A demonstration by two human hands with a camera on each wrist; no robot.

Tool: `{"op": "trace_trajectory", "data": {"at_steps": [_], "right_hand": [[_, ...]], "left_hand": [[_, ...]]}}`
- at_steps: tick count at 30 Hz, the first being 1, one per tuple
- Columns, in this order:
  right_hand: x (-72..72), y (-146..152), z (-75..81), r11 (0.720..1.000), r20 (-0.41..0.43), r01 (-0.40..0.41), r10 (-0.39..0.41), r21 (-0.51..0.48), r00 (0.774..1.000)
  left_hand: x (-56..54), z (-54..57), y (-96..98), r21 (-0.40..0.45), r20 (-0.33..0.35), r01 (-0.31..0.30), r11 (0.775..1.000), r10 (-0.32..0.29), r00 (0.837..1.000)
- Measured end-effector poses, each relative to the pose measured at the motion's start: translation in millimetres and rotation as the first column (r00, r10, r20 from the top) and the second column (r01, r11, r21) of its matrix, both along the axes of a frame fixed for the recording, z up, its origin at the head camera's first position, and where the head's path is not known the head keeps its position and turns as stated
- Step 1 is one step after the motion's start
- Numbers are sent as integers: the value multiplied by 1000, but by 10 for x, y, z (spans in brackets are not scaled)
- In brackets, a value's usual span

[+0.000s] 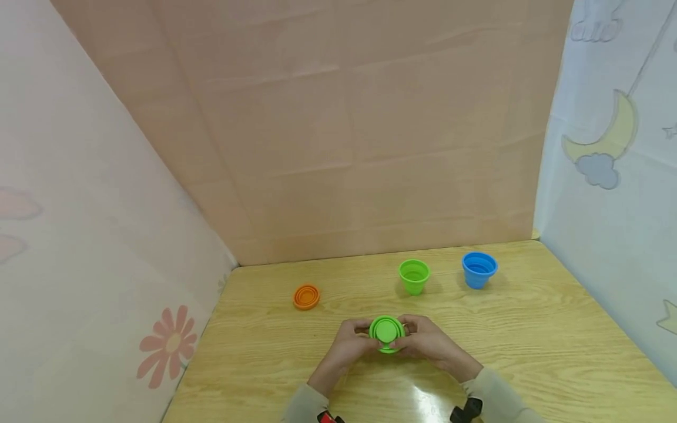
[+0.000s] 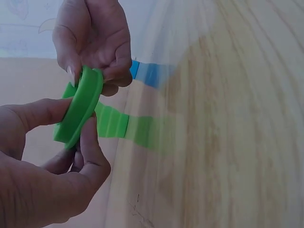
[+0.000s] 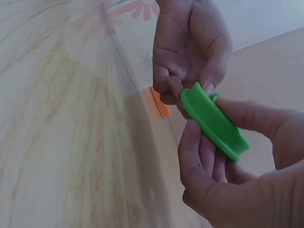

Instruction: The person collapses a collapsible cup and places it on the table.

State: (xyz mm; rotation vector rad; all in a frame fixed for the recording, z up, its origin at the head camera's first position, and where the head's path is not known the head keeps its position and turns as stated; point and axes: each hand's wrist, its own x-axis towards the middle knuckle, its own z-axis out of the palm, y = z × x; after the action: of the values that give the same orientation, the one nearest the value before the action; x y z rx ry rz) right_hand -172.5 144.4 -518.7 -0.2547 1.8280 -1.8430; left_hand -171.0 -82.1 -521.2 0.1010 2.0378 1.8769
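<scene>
A green collapsible cup (image 1: 386,333), folded to a flat disc, is held between both hands above the table's front half. My left hand (image 1: 351,342) pinches its left edge, thumb on one face and fingers on the other. On the opposite edge, my right hand (image 1: 429,341) pinches it the same way. The wrist views show the folded cup (image 2: 81,108) tilted on edge, its thick rim (image 3: 209,121) between thumbs and fingers. Beyond the hands stands a second green cup (image 1: 414,277), expanded and upright.
An expanded blue cup (image 1: 479,270) stands at the back right of the wooden table (image 1: 254,346). To the left lies an orange collapsible cup (image 1: 306,297), folded flat. A brown backdrop (image 1: 370,147) rises behind the table, with pale printed walls (image 1: 106,235) at both sides.
</scene>
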Motion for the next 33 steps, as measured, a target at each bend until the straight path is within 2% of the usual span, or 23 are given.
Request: {"op": "trace_trajectory", "data": {"at_steps": [3, 8, 18, 27, 33], "right_hand": [[-13, 27, 6, 1000, 3, -20, 20, -17, 1000], [-21, 69, 6, 998, 33, -30, 31, -52, 999], [-4, 83, 1, 999, 50, 19, -16, -51, 999], [8, 120, -34, 998, 30, 40, -38, -41, 999], [4, 146, -30, 999, 24, 38, -37, -30, 999]], "left_hand": [[4, -10, -5, 7, 5, -9, 1000, 9, 1000], [-1, -33, -20, 20, 38, 11, 1000, -12, 999], [10, -7, -22, 27, 68, 32, 999, -34, 997], [4, -13, -38, 8, 77, 43, 999, -44, 996], [0, -38, -9, 53, 91, 35, 998, -40, 995]]}}
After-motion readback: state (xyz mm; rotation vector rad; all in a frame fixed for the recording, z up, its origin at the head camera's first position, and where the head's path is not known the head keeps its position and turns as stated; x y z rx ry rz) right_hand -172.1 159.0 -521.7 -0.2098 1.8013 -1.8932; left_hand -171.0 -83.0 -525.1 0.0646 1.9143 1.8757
